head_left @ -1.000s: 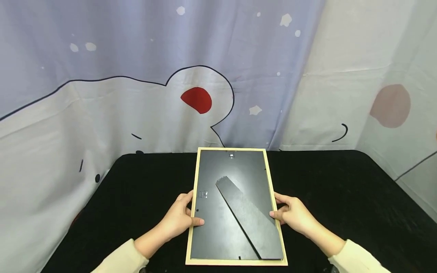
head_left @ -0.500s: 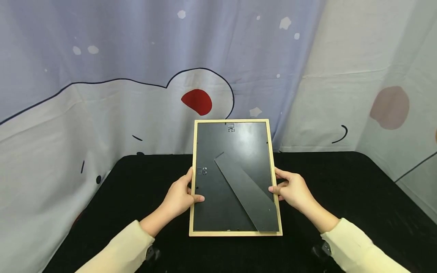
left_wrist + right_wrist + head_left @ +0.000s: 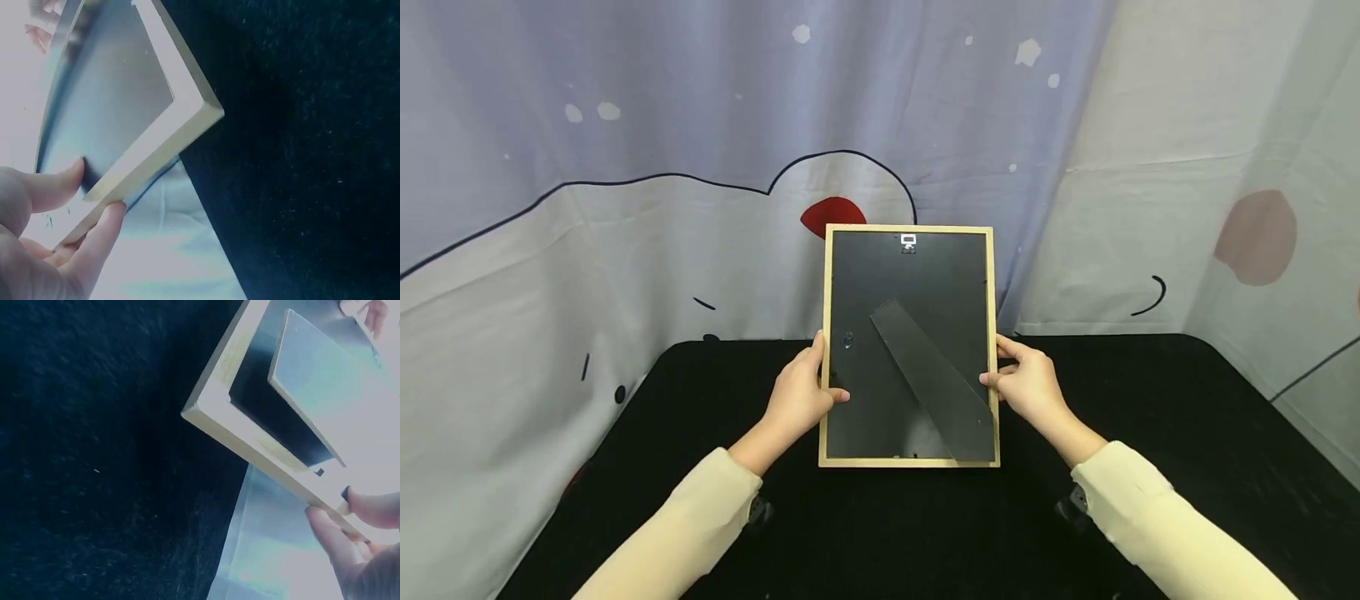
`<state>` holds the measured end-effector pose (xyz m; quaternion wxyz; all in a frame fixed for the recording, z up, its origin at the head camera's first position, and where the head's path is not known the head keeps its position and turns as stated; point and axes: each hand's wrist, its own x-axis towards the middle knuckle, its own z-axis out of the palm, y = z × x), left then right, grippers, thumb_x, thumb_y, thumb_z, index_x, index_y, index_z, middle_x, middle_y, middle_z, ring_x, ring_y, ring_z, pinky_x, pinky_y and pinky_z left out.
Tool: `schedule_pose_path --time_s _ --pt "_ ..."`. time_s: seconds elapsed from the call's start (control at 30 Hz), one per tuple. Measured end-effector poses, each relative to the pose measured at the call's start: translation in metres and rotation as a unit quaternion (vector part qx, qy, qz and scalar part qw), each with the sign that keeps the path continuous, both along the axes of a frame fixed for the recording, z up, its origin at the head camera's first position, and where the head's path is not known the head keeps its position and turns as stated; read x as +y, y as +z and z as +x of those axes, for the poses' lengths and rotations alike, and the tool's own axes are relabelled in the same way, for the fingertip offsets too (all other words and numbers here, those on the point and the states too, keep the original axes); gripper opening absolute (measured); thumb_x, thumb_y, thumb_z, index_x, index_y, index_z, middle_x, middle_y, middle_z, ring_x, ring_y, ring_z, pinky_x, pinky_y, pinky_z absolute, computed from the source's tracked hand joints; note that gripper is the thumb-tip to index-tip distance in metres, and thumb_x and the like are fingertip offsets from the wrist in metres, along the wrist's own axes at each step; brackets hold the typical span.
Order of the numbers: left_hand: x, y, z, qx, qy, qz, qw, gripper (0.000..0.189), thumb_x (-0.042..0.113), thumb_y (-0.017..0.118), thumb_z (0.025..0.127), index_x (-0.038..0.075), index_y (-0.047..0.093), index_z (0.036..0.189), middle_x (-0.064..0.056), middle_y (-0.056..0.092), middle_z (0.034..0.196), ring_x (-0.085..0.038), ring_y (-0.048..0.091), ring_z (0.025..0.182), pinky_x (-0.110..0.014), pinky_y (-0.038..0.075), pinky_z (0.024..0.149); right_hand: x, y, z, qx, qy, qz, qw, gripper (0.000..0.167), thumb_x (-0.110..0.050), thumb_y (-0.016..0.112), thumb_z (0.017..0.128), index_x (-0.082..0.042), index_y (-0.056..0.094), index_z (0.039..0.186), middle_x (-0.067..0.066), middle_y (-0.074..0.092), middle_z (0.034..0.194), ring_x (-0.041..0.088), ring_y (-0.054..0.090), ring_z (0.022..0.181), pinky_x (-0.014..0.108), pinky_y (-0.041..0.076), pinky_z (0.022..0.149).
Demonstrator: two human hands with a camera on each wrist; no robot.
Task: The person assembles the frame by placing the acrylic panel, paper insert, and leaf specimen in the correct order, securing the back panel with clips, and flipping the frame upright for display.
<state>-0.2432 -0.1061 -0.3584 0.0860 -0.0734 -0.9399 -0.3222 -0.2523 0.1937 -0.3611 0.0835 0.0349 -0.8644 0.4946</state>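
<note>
A picture frame (image 3: 865, 275) with a pale wooden border is held up between both hands, its dark back turned toward me. Across that back slants a dark easel stand (image 3: 928, 375), and a small metal hanger sits near the top edge. My left hand (image 3: 796, 396) pinches the left side, thumb on the back board and fingers behind the border. On the opposite side my right hand (image 3: 1028, 382) pinches the border the same way. In the right wrist view, the stand's free end (image 3: 306, 369) sticks out from the back board. The frame's front side is hidden.
Black cloth covers the table (image 3: 1150, 417). Behind it hangs a curtain (image 3: 700, 100) in pale purple and white, printed with cartoon shapes. A dark device (image 3: 758, 510) is strapped at the left wrist, another (image 3: 1075, 504) at the right.
Both hands have lifted the picture frame upward and away from me. It has tilted from leaning back to more upright, and its top now overlaps the red patch on the curtain.
</note>
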Motion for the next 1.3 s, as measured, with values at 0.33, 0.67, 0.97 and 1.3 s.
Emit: schedule_pose_path --time_s 0.33,0.67,0.97,1.3 --pt "0.004 -0.009 -0.029 0.076 0.033 0.020 0.9964 0.097 0.006 0.081 0.076 0.001 0.020 0.152 -0.018 0.052 0.132 -0.032 0.056 0.103 -0.043 0.048 0.087 -0.005 -0.006 -0.032 0.088 -0.024 0.001 0.9958 0.064 0.003 0.071 0.082 -0.002 0.046 0.141 0.022 0.059 0.125 0.033 0.068 0.092 0.014 0.048 0.062" --pt "0.013 -0.026 -0.046 0.179 0.044 0.034 0.9823 0.090 0.002 0.078 0.078 0.000 0.026 0.150 -0.018 0.052 0.132 -0.034 0.058 0.109 -0.042 0.049 0.089 -0.006 -0.018 -0.054 0.180 -0.048 -0.056 0.9809 0.059 0.008 0.073 0.079 -0.001 0.053 0.134 0.020 0.062 0.117 0.033 0.066 0.088 0.006 0.045 0.065" --pt "0.018 -0.032 -0.060 0.260 0.038 0.055 0.9632 0.086 0.000 0.077 0.078 -0.003 0.028 0.149 -0.021 0.052 0.131 -0.033 0.056 0.117 -0.041 0.048 0.094 -0.008 -0.017 -0.069 0.240 -0.067 -0.114 0.9617 0.055 0.012 0.074 0.075 0.001 0.059 0.127 0.023 0.065 0.106 0.004 0.061 0.074 0.007 0.046 0.067" --pt "0.019 -0.041 -0.069 0.289 0.043 0.053 0.9550 0.083 -0.001 0.076 0.079 -0.006 0.028 0.147 -0.022 0.051 0.132 -0.034 0.054 0.119 -0.041 0.047 0.096 -0.016 -0.022 -0.071 0.289 -0.079 -0.144 0.9430 0.053 0.016 0.073 0.073 0.005 0.061 0.123 0.029 0.065 0.101 0.015 0.063 0.072 0.010 0.047 0.066"
